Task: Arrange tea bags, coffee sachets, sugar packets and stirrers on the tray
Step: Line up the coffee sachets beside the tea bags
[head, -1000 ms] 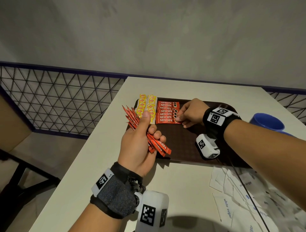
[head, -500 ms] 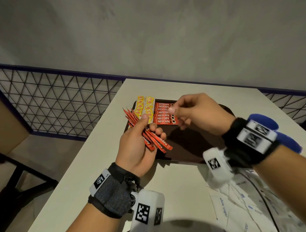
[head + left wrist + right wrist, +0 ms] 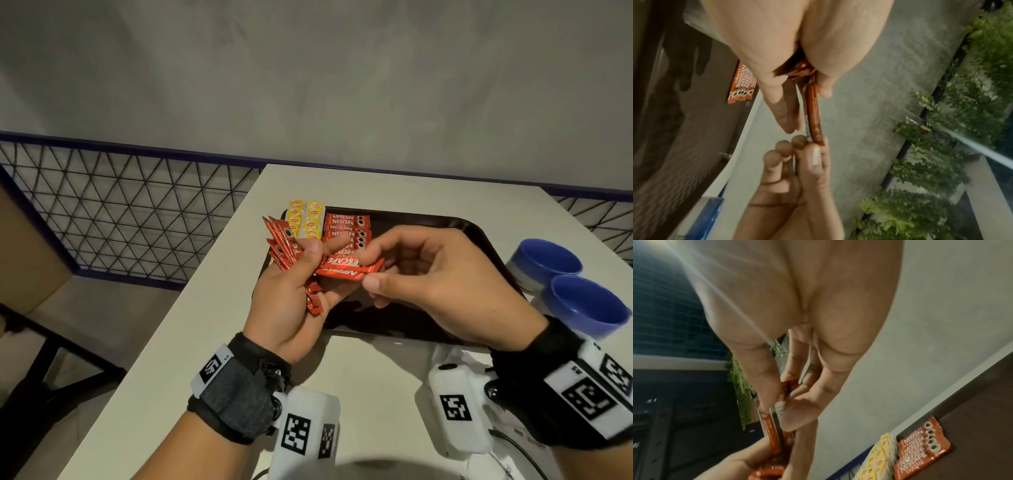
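My left hand (image 3: 301, 270) grips a fanned bundle of red coffee sachets (image 3: 282, 245) over the left end of the dark brown tray (image 3: 472, 229). My right hand (image 3: 380, 270) pinches the end of one red sachet (image 3: 346, 266) that still lies against the bundle. In the left wrist view that sachet (image 3: 813, 113) runs between both hands. On the tray lie a row of yellow tea bags (image 3: 306, 219) and a stack of red coffee sachets (image 3: 346, 228), also seen as tea bags (image 3: 879, 456) and sachets (image 3: 920, 449) in the right wrist view.
Two blue cups (image 3: 561, 284) stand right of the tray. White sugar packets (image 3: 479, 363) lie on the white table (image 3: 212, 329) near its front right, mostly hidden by my right wrist. A wire-mesh railing (image 3: 130, 209) runs behind the table's left edge.
My right hand left the sachet stack on the tray, rose toward my left hand and now pinches one sachet of the bundle. The left hand stayed roughly in place.
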The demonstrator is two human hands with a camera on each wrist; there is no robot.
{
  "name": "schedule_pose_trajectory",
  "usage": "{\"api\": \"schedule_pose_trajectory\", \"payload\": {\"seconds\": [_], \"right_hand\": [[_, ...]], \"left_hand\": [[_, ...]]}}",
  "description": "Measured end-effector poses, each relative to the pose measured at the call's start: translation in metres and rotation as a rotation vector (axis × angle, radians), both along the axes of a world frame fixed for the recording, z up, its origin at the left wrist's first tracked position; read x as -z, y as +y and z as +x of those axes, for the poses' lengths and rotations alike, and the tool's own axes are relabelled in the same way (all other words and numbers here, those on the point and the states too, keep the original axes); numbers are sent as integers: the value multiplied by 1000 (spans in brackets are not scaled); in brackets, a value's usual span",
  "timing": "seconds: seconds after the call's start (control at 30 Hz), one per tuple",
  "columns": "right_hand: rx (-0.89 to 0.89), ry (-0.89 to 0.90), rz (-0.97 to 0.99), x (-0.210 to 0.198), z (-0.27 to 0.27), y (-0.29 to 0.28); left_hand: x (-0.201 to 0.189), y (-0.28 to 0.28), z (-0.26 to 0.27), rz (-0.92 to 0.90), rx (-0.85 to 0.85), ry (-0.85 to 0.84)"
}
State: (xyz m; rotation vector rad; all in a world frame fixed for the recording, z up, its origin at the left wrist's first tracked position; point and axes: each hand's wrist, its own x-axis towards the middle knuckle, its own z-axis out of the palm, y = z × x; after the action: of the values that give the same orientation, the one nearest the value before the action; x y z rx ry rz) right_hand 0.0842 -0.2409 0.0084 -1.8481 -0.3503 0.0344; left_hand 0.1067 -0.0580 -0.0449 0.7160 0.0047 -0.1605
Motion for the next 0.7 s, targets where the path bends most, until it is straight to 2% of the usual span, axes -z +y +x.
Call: {"api": "schedule_pose_trajectory", "payload": {"seconds": [0.13, 0.33, 0.5, 0.6, 0.7], "right_hand": [[-36, 22, 56, -5, -1, -1], [181, -36, 88, 2, 8, -4], [260, -108, 80, 12, 15, -7], [288, -99, 205, 10, 17, -9], [237, -35, 372, 4, 16, -13]], "left_hand": [[3, -1, -1, 134, -5, -22], [8, -3, -1, 213, 45, -92], [12, -5, 0, 212, 28, -100], [13, -7, 0, 220, 49, -97], [11, -7, 0, 188, 74, -48]]}}
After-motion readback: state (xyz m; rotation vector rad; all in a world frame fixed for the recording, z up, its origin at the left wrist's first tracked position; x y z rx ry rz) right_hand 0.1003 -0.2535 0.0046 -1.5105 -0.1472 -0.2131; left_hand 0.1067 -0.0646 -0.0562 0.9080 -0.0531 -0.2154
